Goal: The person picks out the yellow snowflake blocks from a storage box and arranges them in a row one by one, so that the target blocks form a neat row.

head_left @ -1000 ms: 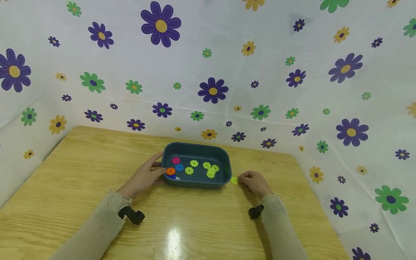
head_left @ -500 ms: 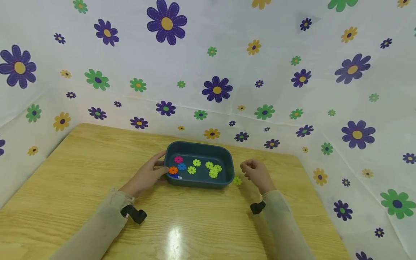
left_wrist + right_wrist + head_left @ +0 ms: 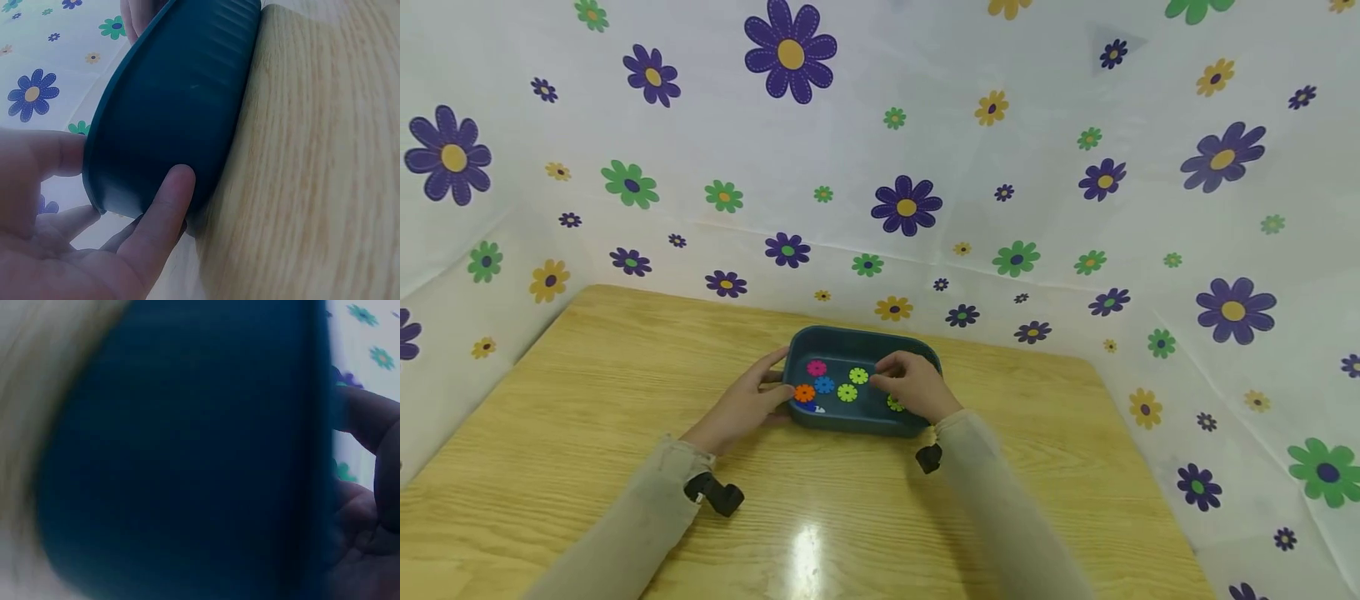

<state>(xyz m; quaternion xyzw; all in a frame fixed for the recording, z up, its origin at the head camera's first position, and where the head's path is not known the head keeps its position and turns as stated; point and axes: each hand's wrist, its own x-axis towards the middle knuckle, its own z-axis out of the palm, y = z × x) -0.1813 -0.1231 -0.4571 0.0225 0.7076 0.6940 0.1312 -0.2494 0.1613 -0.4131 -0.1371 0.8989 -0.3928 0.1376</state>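
My left hand (image 3: 741,407) grips the left end of a dark teal plastic tub (image 3: 850,423), thumb at the rim; in the left wrist view its fingers (image 3: 169,203) lie against the outer wall. Inside the tub are notched plastic discs: a pink one (image 3: 816,367), a blue one (image 3: 824,384), an orange one (image 3: 804,392) and several yellow-green ones (image 3: 847,392). My right hand (image 3: 917,387) reaches over the tub's right side with bent fingers, covering most of the yellow-green group there. I cannot tell whether it pinches a disc. The tub wall (image 3: 187,450) fills most of the right wrist view.
The tub stands on a wooden table (image 3: 700,542), towards its back edge. A white flower-printed cloth (image 3: 700,125) hangs behind the table and along both sides. A dark blue piece with a white part (image 3: 812,408) lies in the tub's near left corner.
My right hand let go of a yellow-green disc beside the tub's right end, lifted, then moved left over the tub. That disc is now hidden. The left hand keeps its hold.
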